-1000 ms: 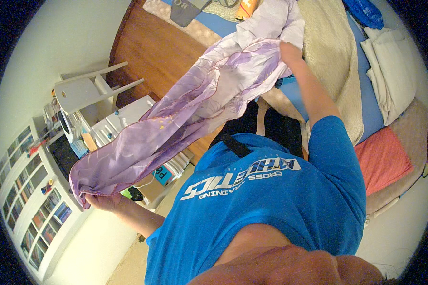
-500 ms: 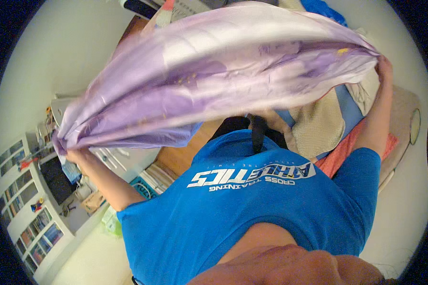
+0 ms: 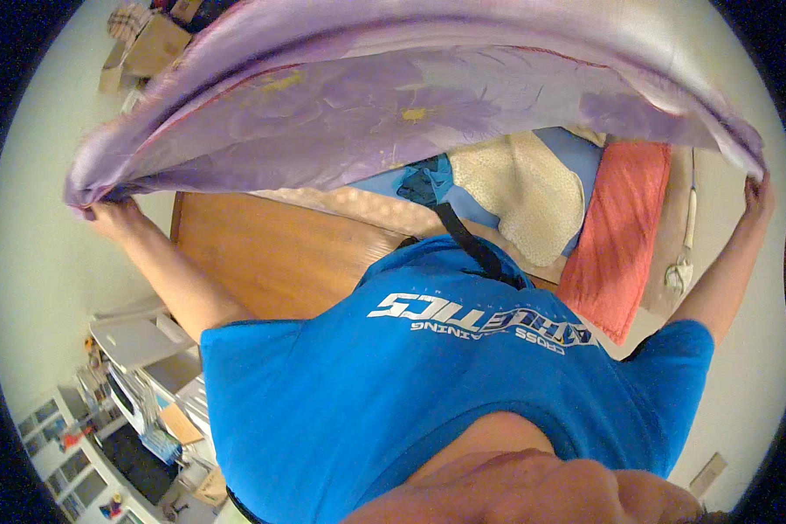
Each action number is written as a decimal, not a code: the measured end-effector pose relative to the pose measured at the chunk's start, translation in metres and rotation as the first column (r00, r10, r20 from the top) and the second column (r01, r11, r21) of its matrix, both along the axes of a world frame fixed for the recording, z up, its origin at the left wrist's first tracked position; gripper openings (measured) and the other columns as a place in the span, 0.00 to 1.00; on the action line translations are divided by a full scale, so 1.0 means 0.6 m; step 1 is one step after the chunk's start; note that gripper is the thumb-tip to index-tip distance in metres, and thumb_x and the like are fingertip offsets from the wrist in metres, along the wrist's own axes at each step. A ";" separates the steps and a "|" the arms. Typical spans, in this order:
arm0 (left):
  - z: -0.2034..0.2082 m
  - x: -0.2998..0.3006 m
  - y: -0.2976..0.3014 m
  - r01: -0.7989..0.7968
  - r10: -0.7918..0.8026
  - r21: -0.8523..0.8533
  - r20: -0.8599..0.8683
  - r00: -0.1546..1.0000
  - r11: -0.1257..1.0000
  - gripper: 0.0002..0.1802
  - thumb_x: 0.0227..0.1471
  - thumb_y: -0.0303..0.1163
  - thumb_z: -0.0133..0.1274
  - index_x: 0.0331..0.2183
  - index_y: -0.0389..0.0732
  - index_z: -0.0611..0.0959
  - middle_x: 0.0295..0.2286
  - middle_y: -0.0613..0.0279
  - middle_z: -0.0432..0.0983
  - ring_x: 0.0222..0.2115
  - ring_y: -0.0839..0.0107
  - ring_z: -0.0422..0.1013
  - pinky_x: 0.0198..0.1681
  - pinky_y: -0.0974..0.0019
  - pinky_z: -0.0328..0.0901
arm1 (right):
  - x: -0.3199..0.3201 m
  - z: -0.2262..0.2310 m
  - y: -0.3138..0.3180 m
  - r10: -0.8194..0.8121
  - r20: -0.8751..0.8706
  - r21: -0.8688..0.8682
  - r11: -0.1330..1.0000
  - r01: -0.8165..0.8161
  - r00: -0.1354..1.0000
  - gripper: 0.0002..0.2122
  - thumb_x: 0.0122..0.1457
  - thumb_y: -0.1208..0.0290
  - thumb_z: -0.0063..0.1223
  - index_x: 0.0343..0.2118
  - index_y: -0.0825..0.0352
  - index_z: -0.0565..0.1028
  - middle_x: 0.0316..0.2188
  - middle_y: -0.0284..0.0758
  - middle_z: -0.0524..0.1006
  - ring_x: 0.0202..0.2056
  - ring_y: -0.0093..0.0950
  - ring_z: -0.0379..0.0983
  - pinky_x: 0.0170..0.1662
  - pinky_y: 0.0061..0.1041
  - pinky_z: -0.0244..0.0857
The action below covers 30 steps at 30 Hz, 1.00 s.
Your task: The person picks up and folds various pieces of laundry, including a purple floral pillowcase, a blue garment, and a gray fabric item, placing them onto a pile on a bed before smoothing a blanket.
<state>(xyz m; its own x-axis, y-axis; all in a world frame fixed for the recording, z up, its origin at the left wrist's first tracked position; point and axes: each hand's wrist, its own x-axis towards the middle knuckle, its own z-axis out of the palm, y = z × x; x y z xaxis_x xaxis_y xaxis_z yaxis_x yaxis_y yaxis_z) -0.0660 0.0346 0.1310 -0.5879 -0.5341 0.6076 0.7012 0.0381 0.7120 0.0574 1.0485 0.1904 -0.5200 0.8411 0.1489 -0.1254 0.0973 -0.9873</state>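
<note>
A large, shiny purple-and-white floral cloth (image 3: 323, 122), like a thin sheet with a red-stitched edge, stretches in a wide arch between my raised hands. My left hand (image 3: 113, 214) is closed on one gathered end at the far left. At the right, my right hand (image 3: 759, 196) grips the opposite end, its fingers partly hidden. Between them the fabric billows upward, and its top runs out of the picture. Below the cloth's lower edge lie a cream textured piece (image 3: 533, 205) and a coral-red towel-like cloth (image 3: 624, 236).
A brown wooden surface (image 3: 279, 253) spans the middle left. Beside the cream piece is a crumpled teal cloth (image 3: 424, 181). A thin white-handled object (image 3: 690, 218) lies near my right forearm. Cardboard boxes (image 3: 155, 45) sit upper left; a white shelf unit (image 3: 70, 472) stands lower left.
Both hands have spread further apart, and the right one has moved lower in the picture. The cloth has swung upward into an arch, uncovering the wooden surface, and my view has turned.
</note>
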 end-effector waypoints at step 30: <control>0.057 -0.220 0.246 0.488 -0.525 0.229 0.148 0.838 0.842 0.19 0.49 0.32 0.29 0.42 0.34 0.65 0.43 0.51 0.60 0.46 0.58 0.56 0.50 0.52 0.48 | 0.248 -0.081 -0.067 -0.153 -0.172 -0.047 0.988 0.147 0.973 0.10 0.46 0.72 0.43 0.32 0.70 0.68 0.31 0.38 0.70 0.33 0.30 0.67 0.36 0.28 0.64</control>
<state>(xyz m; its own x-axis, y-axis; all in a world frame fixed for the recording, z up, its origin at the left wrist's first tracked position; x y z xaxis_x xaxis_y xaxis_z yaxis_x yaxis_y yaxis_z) -0.1981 0.1823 0.1651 -0.9020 -0.2138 0.3751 0.4315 -0.4213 0.7977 0.2059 1.0083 0.1418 -0.3564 0.9135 0.1964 -0.2831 0.0947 -0.9544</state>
